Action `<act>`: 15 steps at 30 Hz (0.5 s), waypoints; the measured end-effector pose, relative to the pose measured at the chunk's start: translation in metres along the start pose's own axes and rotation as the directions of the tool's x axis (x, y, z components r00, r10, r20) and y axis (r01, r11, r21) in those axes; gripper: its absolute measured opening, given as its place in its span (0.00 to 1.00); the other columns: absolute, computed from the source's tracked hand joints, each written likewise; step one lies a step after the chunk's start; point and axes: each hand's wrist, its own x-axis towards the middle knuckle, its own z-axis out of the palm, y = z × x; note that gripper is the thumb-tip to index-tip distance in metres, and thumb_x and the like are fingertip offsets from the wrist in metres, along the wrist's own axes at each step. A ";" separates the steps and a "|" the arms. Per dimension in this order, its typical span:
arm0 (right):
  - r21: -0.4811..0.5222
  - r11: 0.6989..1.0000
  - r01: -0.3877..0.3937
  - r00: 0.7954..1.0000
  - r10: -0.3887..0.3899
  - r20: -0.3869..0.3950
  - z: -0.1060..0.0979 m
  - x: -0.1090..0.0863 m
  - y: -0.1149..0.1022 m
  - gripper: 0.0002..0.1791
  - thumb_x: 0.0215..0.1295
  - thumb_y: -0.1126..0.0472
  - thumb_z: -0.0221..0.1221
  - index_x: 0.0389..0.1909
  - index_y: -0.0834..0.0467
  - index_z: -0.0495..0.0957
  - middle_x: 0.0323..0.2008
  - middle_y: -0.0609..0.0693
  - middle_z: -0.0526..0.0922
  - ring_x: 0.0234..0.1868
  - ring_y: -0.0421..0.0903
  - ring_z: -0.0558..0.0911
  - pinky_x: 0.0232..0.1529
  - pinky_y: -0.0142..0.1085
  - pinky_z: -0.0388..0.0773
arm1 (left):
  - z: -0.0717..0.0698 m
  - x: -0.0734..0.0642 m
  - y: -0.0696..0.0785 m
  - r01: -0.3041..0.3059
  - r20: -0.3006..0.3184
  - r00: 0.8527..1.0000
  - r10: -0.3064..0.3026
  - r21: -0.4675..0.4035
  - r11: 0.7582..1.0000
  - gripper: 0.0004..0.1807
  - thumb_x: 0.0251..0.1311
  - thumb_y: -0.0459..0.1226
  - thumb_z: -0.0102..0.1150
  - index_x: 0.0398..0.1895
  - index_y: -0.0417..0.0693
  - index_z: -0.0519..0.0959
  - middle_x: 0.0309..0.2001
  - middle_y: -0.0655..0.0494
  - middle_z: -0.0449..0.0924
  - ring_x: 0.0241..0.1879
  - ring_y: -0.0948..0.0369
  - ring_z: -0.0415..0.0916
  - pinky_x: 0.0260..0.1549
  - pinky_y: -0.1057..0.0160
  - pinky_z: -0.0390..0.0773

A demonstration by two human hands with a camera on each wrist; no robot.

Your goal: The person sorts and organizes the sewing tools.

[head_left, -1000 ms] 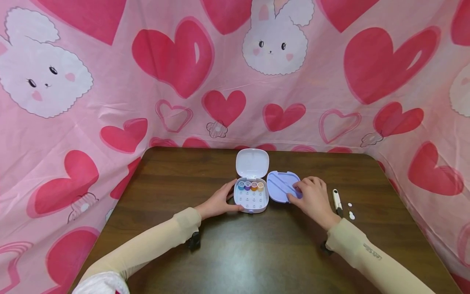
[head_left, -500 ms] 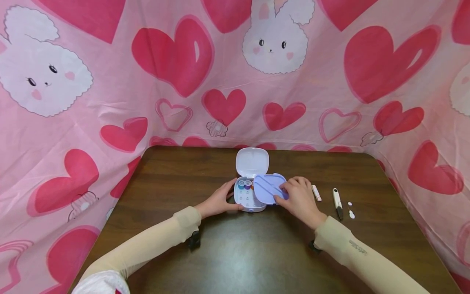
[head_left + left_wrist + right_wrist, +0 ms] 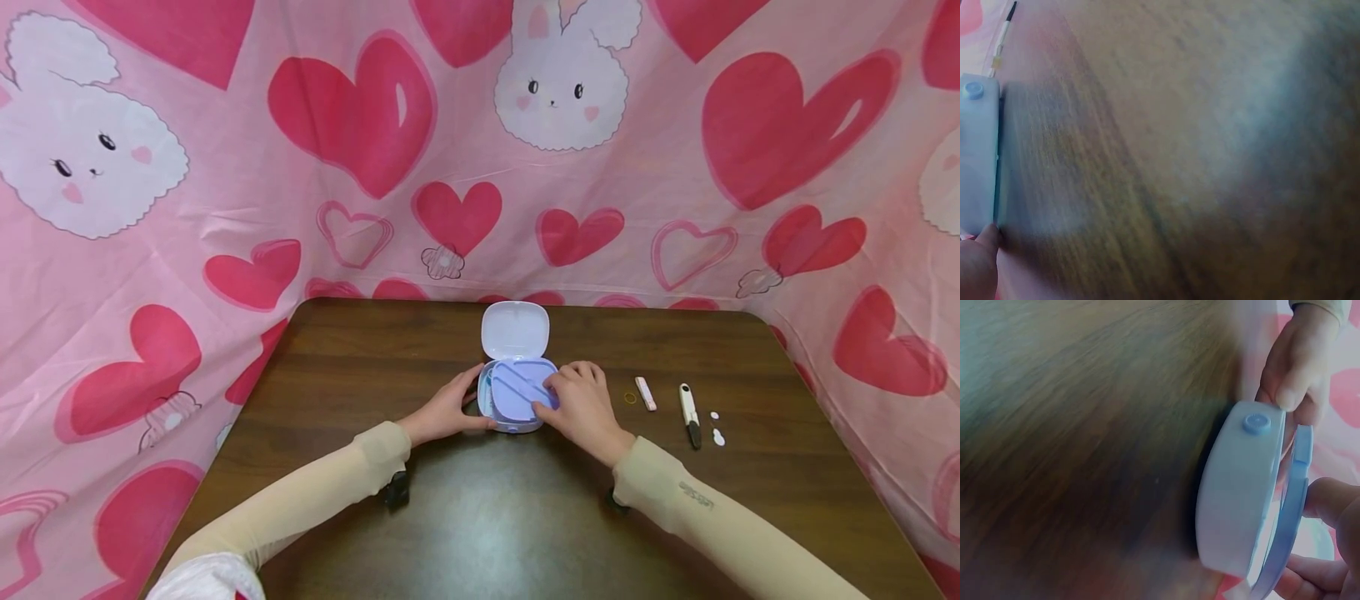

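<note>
A small white sewing-kit box [image 3: 485,403] stands on the table with its hinged lid [image 3: 515,331] raised at the back. My left hand [image 3: 447,410] grips the box's left side, thumb at the front corner. My right hand [image 3: 587,408] pinches the right edge of a lilac tray [image 3: 516,402] with grooves, held over the box's opening. From the right wrist view, the tray [image 3: 1286,528] is tilted, with a gap between it and the box rim. A round button [image 3: 1257,424] shows on the box front. The tray hides most of the thread bobbins and pegs inside.
To the right on the brown table [image 3: 480,517] lie a yellow ring [image 3: 630,398], a rolled pink-and-white strip [image 3: 646,394], a white-handled tool with a black end [image 3: 689,417] and small white pieces [image 3: 718,437]. A pink heart-print cloth [image 3: 457,125] hangs behind.
My right hand has carried the lilac tray leftward from beside the box to over it, covering the bobbins. The strip and yellow ring have come into sight. My left hand stays on the box.
</note>
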 end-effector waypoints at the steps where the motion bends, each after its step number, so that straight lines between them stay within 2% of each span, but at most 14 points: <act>1: -0.002 1.000 -0.004 1.000 0.004 0.005 0.001 0.001 -0.002 0.18 0.58 0.48 0.73 0.38 0.60 0.87 0.32 0.51 0.81 0.52 0.59 0.75 0.67 0.64 0.61 | 0.000 0.000 0.000 -0.002 0.000 1.000 0.002 0.000 1.000 0.59 0.57 0.41 0.79 0.84 0.41 0.49 0.80 0.42 0.53 0.78 0.48 0.58 0.70 0.53 0.69; 8: 0.007 0.998 -0.055 0.997 0.055 0.054 0.006 0.005 -0.012 0.19 0.59 0.47 0.73 0.38 0.61 0.86 0.33 0.52 0.80 0.53 0.58 0.74 0.69 0.63 0.61 | 0.000 0.001 -0.001 -0.021 0.006 1.000 0.021 0.006 1.000 0.60 0.57 0.40 0.79 0.83 0.39 0.48 0.80 0.40 0.53 0.78 0.48 0.58 0.70 0.53 0.68; 15: 0.007 0.998 -0.058 0.998 0.058 0.036 0.009 0.006 -0.019 0.20 0.59 0.47 0.72 0.38 0.61 0.85 0.33 0.53 0.80 0.52 0.58 0.74 0.68 0.63 0.61 | 0.000 0.001 0.000 -0.019 0.012 1.000 0.018 0.014 1.000 0.60 0.57 0.39 0.79 0.84 0.40 0.47 0.81 0.42 0.52 0.78 0.50 0.56 0.71 0.54 0.68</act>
